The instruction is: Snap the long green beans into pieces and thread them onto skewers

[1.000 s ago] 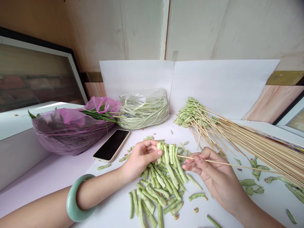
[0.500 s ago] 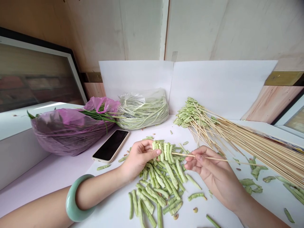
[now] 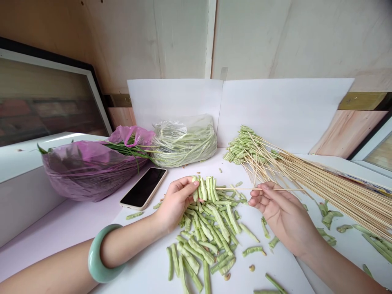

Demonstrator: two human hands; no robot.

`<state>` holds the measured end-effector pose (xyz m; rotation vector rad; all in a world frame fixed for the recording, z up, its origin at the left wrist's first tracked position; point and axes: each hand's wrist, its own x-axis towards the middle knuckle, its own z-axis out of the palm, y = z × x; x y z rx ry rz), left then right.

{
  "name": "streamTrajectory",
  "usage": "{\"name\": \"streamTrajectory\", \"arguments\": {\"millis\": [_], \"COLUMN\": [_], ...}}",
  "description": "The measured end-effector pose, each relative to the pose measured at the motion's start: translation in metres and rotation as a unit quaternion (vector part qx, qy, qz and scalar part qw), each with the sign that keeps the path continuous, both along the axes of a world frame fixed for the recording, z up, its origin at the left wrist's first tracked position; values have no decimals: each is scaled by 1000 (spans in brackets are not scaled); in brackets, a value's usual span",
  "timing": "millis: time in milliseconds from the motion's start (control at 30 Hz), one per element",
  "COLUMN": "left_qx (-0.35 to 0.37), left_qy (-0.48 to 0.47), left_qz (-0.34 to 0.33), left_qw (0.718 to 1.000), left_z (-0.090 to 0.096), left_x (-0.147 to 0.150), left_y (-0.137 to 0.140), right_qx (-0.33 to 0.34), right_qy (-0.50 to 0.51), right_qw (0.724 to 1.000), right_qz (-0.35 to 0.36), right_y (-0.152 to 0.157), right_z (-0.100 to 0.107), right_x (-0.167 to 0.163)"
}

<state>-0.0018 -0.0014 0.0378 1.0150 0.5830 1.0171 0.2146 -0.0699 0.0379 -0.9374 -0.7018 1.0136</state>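
Observation:
My left hand (image 3: 180, 201), with a pale green bangle (image 3: 94, 255) on its wrist, pinches a row of cut green bean pieces (image 3: 208, 188) threaded side by side on a thin bamboo skewer (image 3: 234, 188). The skewer's bare length runs rightward, almost level, into my right hand (image 3: 280, 208), whose thumb and fingertips close on it. Below both hands a loose pile of cut bean pieces (image 3: 211, 232) spreads over the white table top (image 3: 147, 261). The skewer's left tip is hidden by my left hand and the beans.
Finished bean skewers (image 3: 245, 145) are heaped at the back right, beside a long bundle of bare skewers (image 3: 330, 183). A phone (image 3: 143, 188) lies left of my hands. Behind it sit a purple bag of greens (image 3: 88, 171) and a clear bag of long beans (image 3: 185, 143). Bean scraps (image 3: 329, 216) lie rightward.
The threaded bean pieces have moved slightly left and up with my left hand. My right hand has shifted right along the skewer, which now lies more level.

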Motion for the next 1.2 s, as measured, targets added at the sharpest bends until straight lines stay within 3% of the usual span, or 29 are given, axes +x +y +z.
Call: {"name": "streamTrajectory", "arguments": {"millis": [200,333,533,667,767,1000,1200], "left_qx": [6,20,7,2,1,-20,21], "left_qy": [-4,-23,-34,-49,-72,-71,-21], "left_qz": [60,124,155,165,154,139,109], "left_qw": [998,992,987,985,985,988,994], "left_z": [2,4,3,1,-1,-4,-5], "left_x": [-1,-4,-5,-6,-5,-3,-2], "left_y": [5,11,18,21,22,17,11], "right_qx": [17,24,-31,-10,19,65,63], "right_qy": [-55,-172,-430,-516,-518,-418,-367], "right_qw": [996,980,902,856,848,860,837], "right_qz": [-63,-97,-37,-34,-112,-286,-401], "right_y": [5,10,10,6,2,-6,10], "right_z": [3,12,18,23,28,38,50], "right_x": [15,40,62,65,65,62,75]}}
